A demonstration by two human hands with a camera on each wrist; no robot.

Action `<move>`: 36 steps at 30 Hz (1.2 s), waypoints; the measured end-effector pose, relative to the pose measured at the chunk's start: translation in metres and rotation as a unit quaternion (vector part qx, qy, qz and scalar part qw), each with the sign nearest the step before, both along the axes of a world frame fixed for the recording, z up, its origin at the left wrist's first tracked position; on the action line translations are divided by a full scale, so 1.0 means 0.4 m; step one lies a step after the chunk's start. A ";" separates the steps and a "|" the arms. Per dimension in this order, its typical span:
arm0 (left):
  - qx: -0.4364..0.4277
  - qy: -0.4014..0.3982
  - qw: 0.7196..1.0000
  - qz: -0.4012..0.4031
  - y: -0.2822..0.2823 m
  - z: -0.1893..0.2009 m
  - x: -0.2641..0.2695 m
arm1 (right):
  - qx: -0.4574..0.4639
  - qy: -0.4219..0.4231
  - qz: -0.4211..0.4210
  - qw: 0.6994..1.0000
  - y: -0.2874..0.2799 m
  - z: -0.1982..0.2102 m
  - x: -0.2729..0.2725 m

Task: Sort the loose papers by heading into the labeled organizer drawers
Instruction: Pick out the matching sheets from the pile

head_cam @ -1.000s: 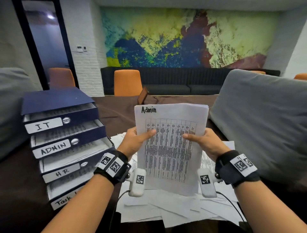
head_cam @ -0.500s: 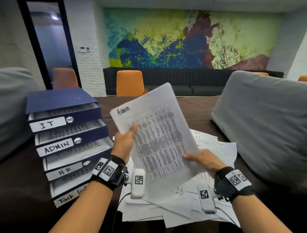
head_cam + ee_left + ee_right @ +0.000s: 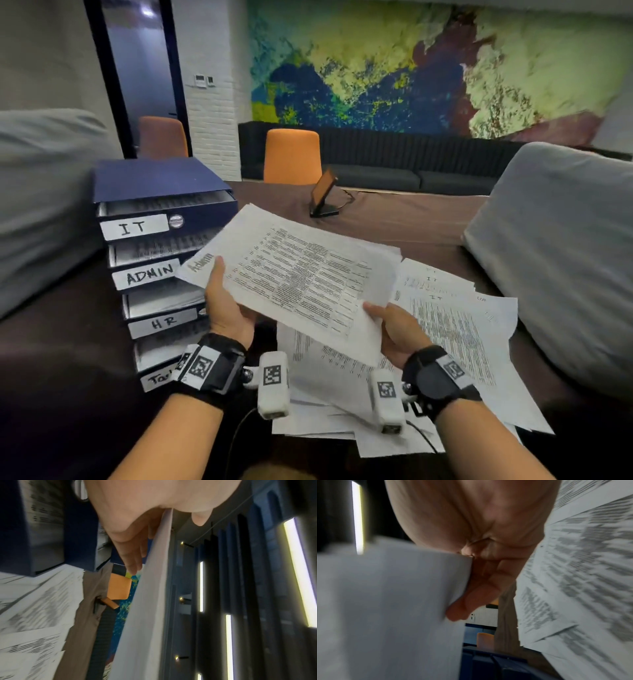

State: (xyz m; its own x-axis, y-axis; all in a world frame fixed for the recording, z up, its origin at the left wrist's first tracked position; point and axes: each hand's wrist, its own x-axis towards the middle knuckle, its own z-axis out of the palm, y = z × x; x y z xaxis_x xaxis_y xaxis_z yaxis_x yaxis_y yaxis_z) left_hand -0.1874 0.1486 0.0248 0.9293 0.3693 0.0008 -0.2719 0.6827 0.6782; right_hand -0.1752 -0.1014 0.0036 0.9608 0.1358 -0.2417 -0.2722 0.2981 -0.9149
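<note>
- Organizer (image 3: 161, 185): blue drawer stack, landmark; ADMIN drawer (image 3: 147, 275) sits second from top.
- Admin sheet (image 3: 301, 274): held just right of that drawer, tilted; judged light, floppy, best supported at two edges.
- Left hand (image 3: 224, 308) and right hand (image 3: 399, 330): each pinches an edge.

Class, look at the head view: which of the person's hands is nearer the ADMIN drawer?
Left. The left hand grips the Admin sheet just right of the ADMIN drawer; the right hand holds the sheet's opposite corner, farther right, over the paper pile.
</note>
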 end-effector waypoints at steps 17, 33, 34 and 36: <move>-0.033 -0.047 0.998 -0.028 0.133 0.059 -0.022 | 0.008 -0.010 -0.055 0.998 0.207 0.290 0.075; -0.068 0.084 0.994 -0.021 0.164 0.027 -0.007 | -0.245 -0.069 0.164 0.953 0.291 0.226 0.069; -0.040 0.099 0.994 -0.032 0.154 0.029 -0.007 | -0.252 -0.072 0.164 0.951 0.287 0.220 0.068; 0.003 0.118 0.992 -0.046 0.134 0.032 -0.005 | -0.264 -0.077 0.161 0.948 0.280 0.206 0.068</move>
State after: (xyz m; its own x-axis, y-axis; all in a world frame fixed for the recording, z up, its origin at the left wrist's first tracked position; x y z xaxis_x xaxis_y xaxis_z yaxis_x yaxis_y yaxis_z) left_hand -0.1895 0.2022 0.0375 0.9335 0.2845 -0.2183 -0.0429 0.6929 0.7197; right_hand -0.1480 0.0105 0.0860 0.9194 0.3275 -0.2179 -0.1225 -0.2879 -0.9498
